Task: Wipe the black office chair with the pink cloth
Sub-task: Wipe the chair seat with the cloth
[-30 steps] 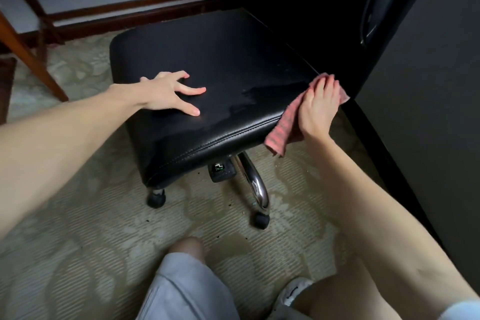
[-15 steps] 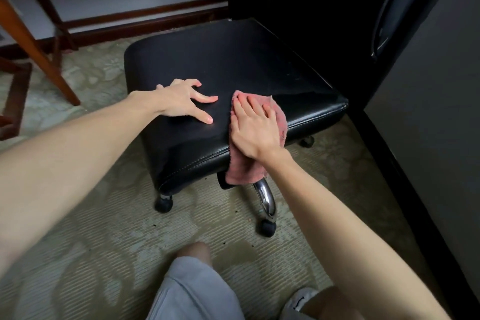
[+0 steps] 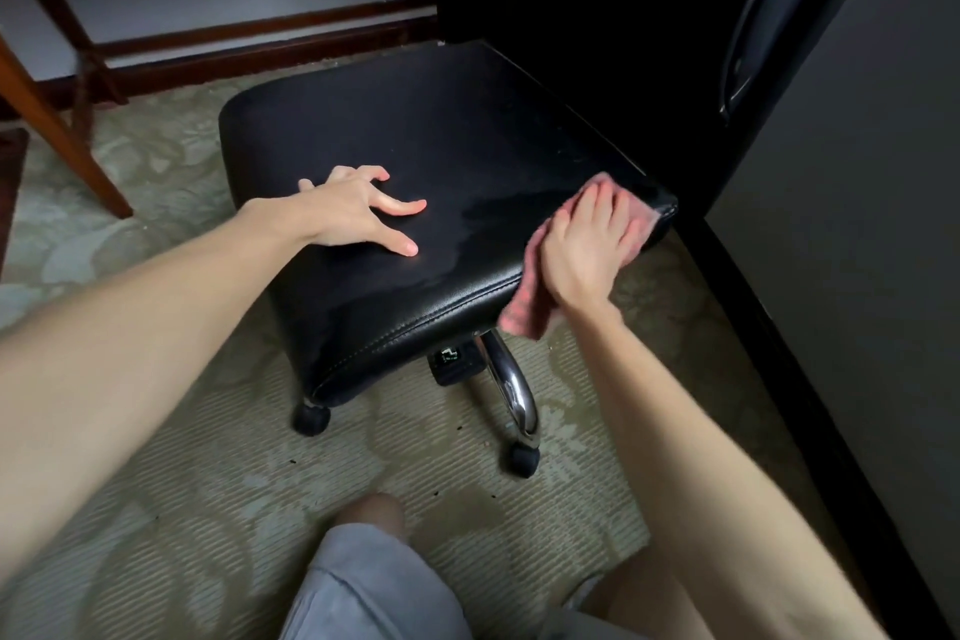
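Note:
The black office chair's leather seat (image 3: 415,146) fills the middle of the view, with its backrest (image 3: 597,16) rising dark at the upper right. My left hand (image 3: 358,211) rests on the seat with fingers spread, holding nothing. My right hand (image 3: 584,250) presses the pink cloth (image 3: 524,296) flat against the seat's near right corner; part of the cloth hangs over the seat's front edge. A damp sheen shows on the leather between my two hands.
A chrome base leg (image 3: 511,390) and black casters (image 3: 311,418) stand on the patterned green carpet (image 3: 208,483). A wooden table leg (image 3: 57,130) slants at the left. A dark cabinet wall (image 3: 857,224) runs close along the right. My knee (image 3: 371,515) is below.
My right hand has swept the pink cloth from the seat's front middle back to its right corner. My left hand stays planted on the seat.

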Tool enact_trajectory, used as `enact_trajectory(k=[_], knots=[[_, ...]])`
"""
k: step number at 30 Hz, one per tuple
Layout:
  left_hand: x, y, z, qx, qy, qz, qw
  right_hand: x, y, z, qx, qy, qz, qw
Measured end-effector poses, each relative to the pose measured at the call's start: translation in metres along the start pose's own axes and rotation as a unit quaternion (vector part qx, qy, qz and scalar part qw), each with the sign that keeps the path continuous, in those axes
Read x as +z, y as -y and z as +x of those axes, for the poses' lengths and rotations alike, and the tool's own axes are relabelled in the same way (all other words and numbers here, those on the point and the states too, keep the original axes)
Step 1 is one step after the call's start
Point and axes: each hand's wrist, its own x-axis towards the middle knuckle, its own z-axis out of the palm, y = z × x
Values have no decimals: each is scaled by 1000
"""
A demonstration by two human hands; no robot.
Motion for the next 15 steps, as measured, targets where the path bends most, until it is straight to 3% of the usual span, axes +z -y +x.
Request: enact_trajectory(k=[6,12,15], knots=[[-1,6,1,4,10,1,1000,6,6,-31,-28,13,61,998],[-2,0,1,2,11,4,1000,-8,-22,16,45,-16,88,995],[1,-6,-1,2,1,0,1000,-5,-18,27,96,10,99,990]])
